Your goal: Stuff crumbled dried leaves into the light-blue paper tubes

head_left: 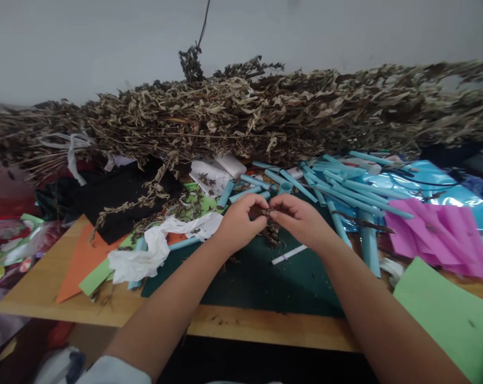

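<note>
Scrap of dark dried leaf (269, 212) pinched between thumb and finger of both the left hand (243, 223) and the right hand (300, 218), close together at the tips, above a dark green mat (265, 285). Just below, a small tangle of dried leaves (271, 234); near the right hand, a thin white stick (289, 255) lying on the mat. Beyond, a jumble of light blue tubes (357, 187). Off to the left, crumpled white tissue (139, 253) and orange paper (83, 261); to the right, pink paper (441, 234) and a light green sheet (441, 309). Along the back of the wooden desk (37, 298), a long heap of dried plants (245, 106).
</note>
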Action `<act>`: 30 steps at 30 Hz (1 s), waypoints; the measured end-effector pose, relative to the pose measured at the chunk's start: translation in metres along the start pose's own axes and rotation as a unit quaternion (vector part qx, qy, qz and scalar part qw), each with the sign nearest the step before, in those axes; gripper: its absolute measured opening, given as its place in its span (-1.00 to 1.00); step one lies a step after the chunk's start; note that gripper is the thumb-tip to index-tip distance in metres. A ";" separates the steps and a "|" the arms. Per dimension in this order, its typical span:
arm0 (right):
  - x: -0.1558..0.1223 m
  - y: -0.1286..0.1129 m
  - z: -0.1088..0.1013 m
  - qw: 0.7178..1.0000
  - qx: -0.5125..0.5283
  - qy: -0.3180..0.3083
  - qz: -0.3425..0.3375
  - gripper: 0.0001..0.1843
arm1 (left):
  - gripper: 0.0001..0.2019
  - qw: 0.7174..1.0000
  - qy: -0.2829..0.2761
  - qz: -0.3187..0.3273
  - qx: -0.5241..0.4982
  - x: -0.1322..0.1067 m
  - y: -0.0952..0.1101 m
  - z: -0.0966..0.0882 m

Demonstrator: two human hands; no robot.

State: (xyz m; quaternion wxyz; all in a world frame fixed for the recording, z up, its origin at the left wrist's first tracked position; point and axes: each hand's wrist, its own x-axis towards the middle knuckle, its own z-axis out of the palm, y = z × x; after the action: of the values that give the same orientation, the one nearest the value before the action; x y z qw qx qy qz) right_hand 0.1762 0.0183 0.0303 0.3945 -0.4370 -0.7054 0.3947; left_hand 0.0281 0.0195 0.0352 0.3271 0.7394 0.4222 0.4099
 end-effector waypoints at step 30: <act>-0.009 0.023 -0.013 0.931 -0.361 -0.057 -0.004 -0.89 | -0.76 0.861 -0.267 -0.004 0.433 -0.003 -0.034 -0.020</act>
State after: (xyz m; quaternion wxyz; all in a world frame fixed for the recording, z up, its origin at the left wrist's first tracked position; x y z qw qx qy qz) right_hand 0.1977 0.0202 0.0126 0.1712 -0.5239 -0.8233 0.1356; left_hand -0.0022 0.0336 0.0150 0.0757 0.8859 0.4568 -0.0290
